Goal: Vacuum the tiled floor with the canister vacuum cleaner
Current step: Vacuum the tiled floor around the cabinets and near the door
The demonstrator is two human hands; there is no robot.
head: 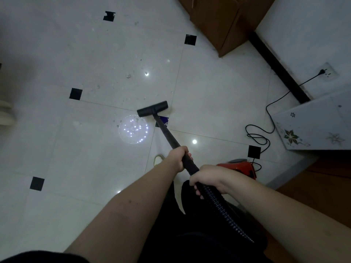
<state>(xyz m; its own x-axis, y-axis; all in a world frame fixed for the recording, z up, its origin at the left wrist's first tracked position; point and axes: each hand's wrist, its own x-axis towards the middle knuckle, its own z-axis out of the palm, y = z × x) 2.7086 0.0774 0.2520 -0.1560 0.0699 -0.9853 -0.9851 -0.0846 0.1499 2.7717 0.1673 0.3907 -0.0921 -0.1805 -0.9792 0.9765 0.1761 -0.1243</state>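
Mid-sweep, I grip the wand (167, 132) with my left hand (179, 158), right hand (208, 179) clasping the hose (220, 205); next, push the head (152, 109) into the crumbs (129, 75).

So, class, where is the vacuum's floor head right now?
The floor head sits on the tiled floor mid-frame, just above the round light reflection, with scattered debris beyond it.

A: Grip?
B: Left hand (179, 158) wraps the black wand (167, 132), right hand (207, 178) holds it where the ribbed hose (224, 209) starts.
A: Nozzle?
B: Floor head (152, 109) flat on white tile (106, 54), crumbs (128, 75) beyond it. Red canister (238, 166) behind right wrist.
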